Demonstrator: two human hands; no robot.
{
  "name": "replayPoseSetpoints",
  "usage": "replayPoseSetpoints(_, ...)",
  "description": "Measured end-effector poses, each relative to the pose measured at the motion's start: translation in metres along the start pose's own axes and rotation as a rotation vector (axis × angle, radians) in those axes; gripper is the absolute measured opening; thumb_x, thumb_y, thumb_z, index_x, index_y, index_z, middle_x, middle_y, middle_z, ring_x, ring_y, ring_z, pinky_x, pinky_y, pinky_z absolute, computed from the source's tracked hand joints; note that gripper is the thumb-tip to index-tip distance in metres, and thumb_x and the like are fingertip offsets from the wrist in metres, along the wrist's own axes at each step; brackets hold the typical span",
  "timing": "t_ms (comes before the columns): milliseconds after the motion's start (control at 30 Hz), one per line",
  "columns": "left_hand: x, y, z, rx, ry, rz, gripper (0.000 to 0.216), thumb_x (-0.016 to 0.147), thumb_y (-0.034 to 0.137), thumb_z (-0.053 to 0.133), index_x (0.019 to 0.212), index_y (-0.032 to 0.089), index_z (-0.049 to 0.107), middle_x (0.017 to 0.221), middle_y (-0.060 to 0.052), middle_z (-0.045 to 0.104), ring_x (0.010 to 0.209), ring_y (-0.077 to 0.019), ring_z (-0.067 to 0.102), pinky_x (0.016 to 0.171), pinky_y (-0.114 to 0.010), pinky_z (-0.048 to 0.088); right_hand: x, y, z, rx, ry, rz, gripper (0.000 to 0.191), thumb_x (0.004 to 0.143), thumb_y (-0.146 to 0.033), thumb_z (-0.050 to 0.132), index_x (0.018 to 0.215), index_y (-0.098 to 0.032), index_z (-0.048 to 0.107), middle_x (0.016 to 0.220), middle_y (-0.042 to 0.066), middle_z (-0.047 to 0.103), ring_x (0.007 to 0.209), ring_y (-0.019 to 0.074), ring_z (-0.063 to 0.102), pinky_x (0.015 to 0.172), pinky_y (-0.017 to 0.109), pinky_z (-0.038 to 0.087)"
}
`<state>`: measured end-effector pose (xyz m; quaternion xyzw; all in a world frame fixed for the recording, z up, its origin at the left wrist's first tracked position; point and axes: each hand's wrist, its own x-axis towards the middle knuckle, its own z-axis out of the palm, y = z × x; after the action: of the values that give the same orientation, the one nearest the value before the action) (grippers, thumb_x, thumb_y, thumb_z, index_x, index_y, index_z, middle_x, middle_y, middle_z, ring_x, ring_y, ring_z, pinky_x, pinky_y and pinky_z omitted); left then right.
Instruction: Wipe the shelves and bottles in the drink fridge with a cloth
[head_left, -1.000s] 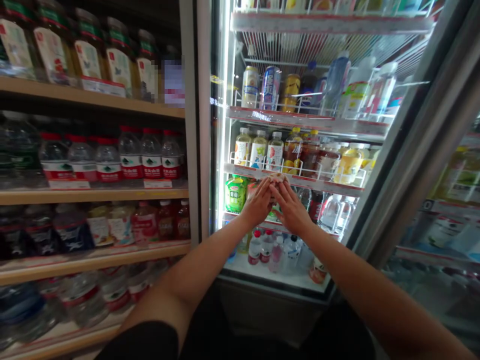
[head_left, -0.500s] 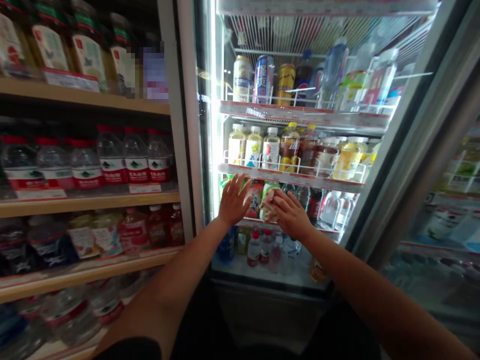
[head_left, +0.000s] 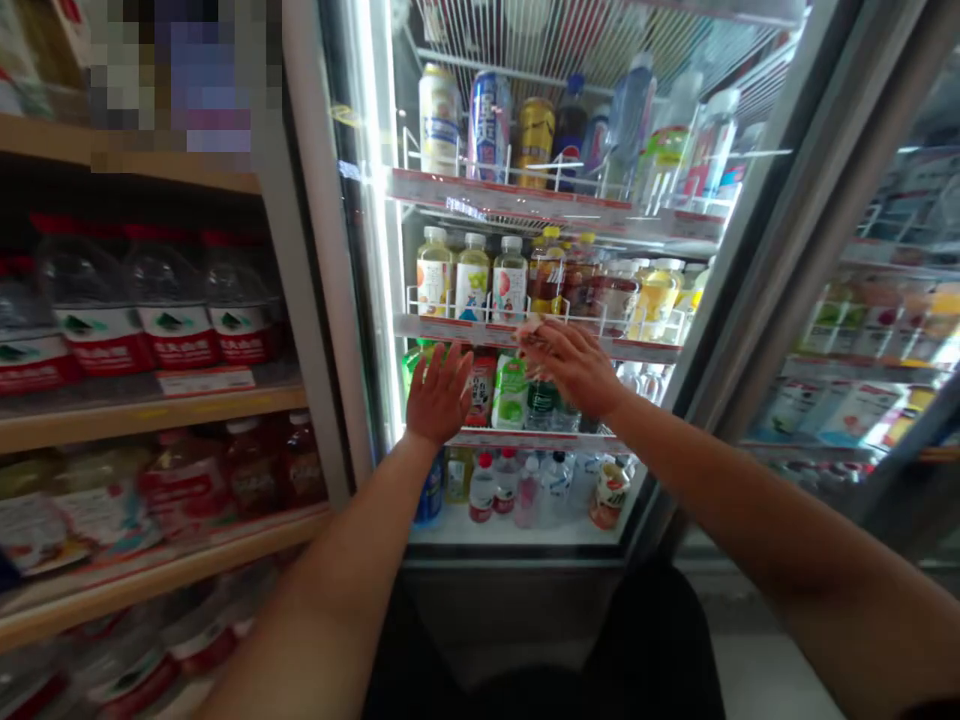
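Note:
My left hand (head_left: pixel 439 396) is raised with its fingers spread, palm toward the lit drinks fridge. It seems to lie against the glass door (head_left: pixel 517 545), though contact is hard to make out. To its right, my right hand (head_left: pixel 579 366) presses a crumpled pale cloth (head_left: pixel 531 342) at the glass, in front of the rail under the middle shelf. Part of the cloth is hidden beneath the fingers. Behind the glass, between the hands, stand a green carton (head_left: pixel 511 392) and a dark red pack (head_left: pixel 480 390).
Bottles and cans fill the fridge shelves, with a tall can (head_left: pixel 489 125) higher up. Wooden shelves with red-capped water bottles (head_left: pixel 180 300) stand close on the left. A metal door frame (head_left: pixel 780 230) runs along the right, beside another glass-fronted fridge (head_left: pixel 847 360).
My right hand and the cloth have moved up the glass, uncovering the green carton. My left hand stays spread at about the same height. The view has shifted to the right.

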<state>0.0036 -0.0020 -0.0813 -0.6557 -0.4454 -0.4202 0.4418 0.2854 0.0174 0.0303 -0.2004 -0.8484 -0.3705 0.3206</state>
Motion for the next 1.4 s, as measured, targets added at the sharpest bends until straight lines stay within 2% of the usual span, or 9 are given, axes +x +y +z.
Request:
replayPoseSetpoints(67,0.000,0.000,0.001,-0.003,-0.002,-0.004,0.057,0.098,0.030,0.050,0.154,0.021,0.042,0.161,-0.010,0.039,0.156,-0.0259,0.015,0.129,-0.049,0.013,0.007,0.013,-0.007,-0.024,0.041,0.020,0.055,0.096,-0.017,0.052,0.149,-0.034,0.051,0.147,0.004,0.056,0.141,0.0271,0.044,0.120,0.049,0.033)
replayPoseSetpoints(167,0.000,0.000,0.002,0.010,-0.002,-0.006,0.058,0.098,0.029,0.049,0.155,0.021,0.040,0.162,-0.009,0.037,0.156,-0.0253,0.015,0.130,-0.047,0.011,0.018,0.035,-0.016,-0.047,0.240,0.203,0.053,0.095,-0.016,0.052,0.145,-0.031,0.055,0.145,0.007,0.055,0.139,0.0324,0.045,0.115,0.053,0.039)
replayPoseSetpoints(233,-0.001,0.000,0.002,0.016,0.003,-0.006,0.058,0.099,0.029,0.048,0.156,0.022,0.039,0.162,-0.009,0.036,0.156,-0.0251,0.016,0.130,-0.047,0.011,0.020,0.041,-0.017,-0.027,0.296,0.238,0.054,0.095,-0.014,0.049,0.147,-0.029,0.054,0.148,0.009,0.052,0.141,0.0350,0.044,0.116,0.055,0.040)
replayPoseSetpoints(467,-0.001,0.000,0.000,0.064,0.045,0.028,0.065,0.098,0.027,0.051,0.160,0.023,0.030,0.163,-0.009,0.035,0.157,-0.0248,0.015,0.129,-0.046,0.013,0.018,0.027,-0.002,0.023,0.162,0.018,0.063,0.099,-0.013,0.045,0.156,-0.038,0.038,0.153,0.004,0.049,0.147,0.0307,0.039,0.122,0.054,0.037)
replayPoseSetpoints(667,-0.002,0.000,0.002,0.042,0.029,-0.003,0.065,0.099,0.027,0.051,0.160,0.026,0.030,0.163,-0.008,0.035,0.156,-0.0257,0.020,0.129,-0.047,0.013,0.031,0.021,0.003,0.026,0.241,0.071,0.058,0.097,-0.016,0.051,0.152,-0.033,0.047,0.155,0.007,0.047,0.150,0.0314,0.034,0.123,0.055,0.035)
replayPoseSetpoints(867,0.000,0.000,0.000,0.078,0.075,0.045,0.073,0.097,0.025,0.053,0.162,0.024,0.018,0.164,-0.008,0.031,0.157,-0.0253,0.014,0.129,-0.047,0.014,0.032,0.001,0.015,0.059,0.163,-0.055,0.053,0.095,-0.020,0.056,0.147,-0.027,0.053,0.156,0.010,0.047,0.152,0.0307,0.030,0.125,0.056,0.031)
replayPoseSetpoints(1067,0.000,0.001,-0.003,0.080,0.071,0.044,0.073,0.098,0.024,0.053,0.162,0.024,0.019,0.164,-0.008,0.031,0.157,-0.0260,0.014,0.128,-0.048,0.017,0.053,-0.005,0.018,0.047,0.283,0.069,0.050,0.100,-0.018,0.048,0.149,-0.024,0.051,0.155,0.012,0.048,0.152,0.0277,0.030,0.124,0.052,0.033)
replayPoseSetpoints(1267,0.002,0.002,-0.006,0.103,0.098,0.075,0.074,0.097,0.024,0.053,0.162,0.021,0.018,0.164,-0.010,0.030,0.157,-0.0261,0.012,0.127,-0.048,0.018,0.064,-0.021,0.025,0.111,0.144,-0.148,0.044,0.099,-0.020,0.050,0.143,-0.023,0.058,0.151,0.009,0.054,0.151,0.0266,0.035,0.125,0.051,0.031)
replayPoseSetpoints(1400,0.002,0.003,-0.007,0.100,0.101,0.070,0.073,0.097,0.023,0.053,0.162,0.022,0.019,0.164,-0.010,0.029,0.157,-0.0262,0.013,0.127,-0.048,0.018,0.076,-0.026,0.025,0.112,0.201,-0.083,0.047,0.101,-0.020,0.047,0.147,-0.019,0.053,0.154,0.011,0.051,0.151,0.0261,0.033,0.126,0.049,0.030)
